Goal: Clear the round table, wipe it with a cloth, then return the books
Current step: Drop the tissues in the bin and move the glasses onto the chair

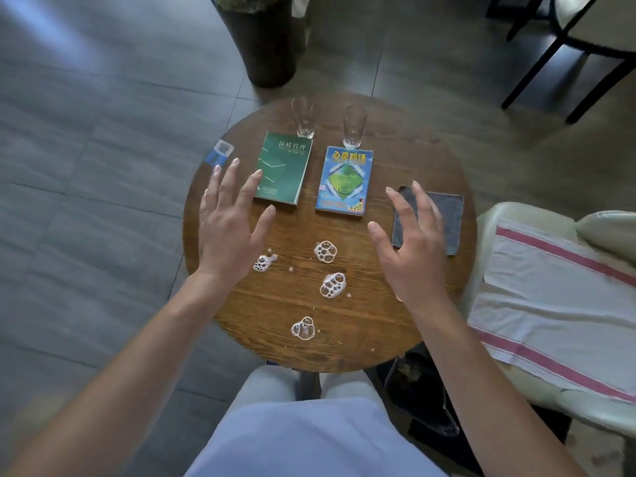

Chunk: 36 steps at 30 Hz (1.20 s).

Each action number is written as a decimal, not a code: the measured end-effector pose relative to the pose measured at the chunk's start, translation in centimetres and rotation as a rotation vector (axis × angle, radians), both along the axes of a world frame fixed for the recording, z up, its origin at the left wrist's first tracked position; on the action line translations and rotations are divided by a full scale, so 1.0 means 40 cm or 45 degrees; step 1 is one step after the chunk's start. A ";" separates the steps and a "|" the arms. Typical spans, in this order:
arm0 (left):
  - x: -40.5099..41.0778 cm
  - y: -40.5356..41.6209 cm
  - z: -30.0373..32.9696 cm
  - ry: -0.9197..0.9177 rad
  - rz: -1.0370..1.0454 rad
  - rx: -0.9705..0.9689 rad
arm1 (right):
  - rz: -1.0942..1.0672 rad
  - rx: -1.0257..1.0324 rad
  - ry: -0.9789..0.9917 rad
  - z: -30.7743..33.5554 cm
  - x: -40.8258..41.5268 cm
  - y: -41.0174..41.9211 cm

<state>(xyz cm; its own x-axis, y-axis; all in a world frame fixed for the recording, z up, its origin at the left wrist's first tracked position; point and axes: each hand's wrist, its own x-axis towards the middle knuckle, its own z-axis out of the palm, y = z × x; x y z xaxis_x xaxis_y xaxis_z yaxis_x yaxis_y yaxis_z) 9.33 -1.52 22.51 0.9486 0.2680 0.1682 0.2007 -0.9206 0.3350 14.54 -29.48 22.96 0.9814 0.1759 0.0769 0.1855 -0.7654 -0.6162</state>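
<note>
A round wooden worktop (385,160) was seen from above, with both hands held over it, fingers spread and straight, nothing gripped. The left hand (229,223) was positioned over the left part of the worktop, its fingertips near the lower left corner of a green book (284,168); whether contact was made could not be told. The right hand (411,246) was positioned over the right part, partly covering a dark grey cloth (444,215) that lay flat near the right edge.

The green book lay closed, cover up, left of centre toward the far side. Just beside it to the right, apart from it, a blue book (346,180) lay closed, cover up. Two clear glasses stood upright behind the books: the left glass (303,118) at the far edge of the green book, the right glass (354,127) at the far edge of the blue book. Four foamy white patches (332,285) and small crumbs were scattered across the near half of the worktop, between and below the hands.

On the floor beyond the left edge, a small blue and white object (220,153) was seen. A dark planter (265,43) stood beyond the far side. To the right, a pale seat (599,404) was draped with a white towel with pink stripes (550,304).
</note>
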 end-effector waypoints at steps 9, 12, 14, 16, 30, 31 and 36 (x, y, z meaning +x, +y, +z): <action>0.052 0.041 -0.216 0.072 0.018 -0.129 | -0.011 -0.101 0.114 -0.179 0.027 0.006; 0.085 0.061 -0.298 0.074 0.038 -0.191 | -0.062 -0.135 0.144 -0.231 0.017 0.025; 0.115 0.078 -0.341 0.115 0.022 -0.221 | -0.106 -0.149 0.162 -0.259 0.028 0.049; 0.133 0.097 -0.375 0.153 -0.010 -0.252 | -0.141 -0.152 0.197 -0.291 0.034 0.086; 0.255 0.255 -0.509 0.245 -0.067 -0.379 | -0.302 -0.129 0.297 -0.415 0.101 0.247; 0.279 0.263 -0.511 0.228 -0.073 -0.365 | -0.315 -0.136 0.294 -0.420 0.115 0.246; 0.390 0.299 -0.531 0.177 -0.121 -0.315 | -0.311 -0.170 0.273 -0.453 0.203 0.243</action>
<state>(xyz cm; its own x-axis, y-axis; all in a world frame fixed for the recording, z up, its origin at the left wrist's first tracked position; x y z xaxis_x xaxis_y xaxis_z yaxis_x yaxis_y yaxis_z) 24.94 10.43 1.28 0.9807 0.1938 -0.0246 0.1775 -0.8311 0.5270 22.64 -19.75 4.84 0.9871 -0.0715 -0.1432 -0.1358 -0.8478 -0.5126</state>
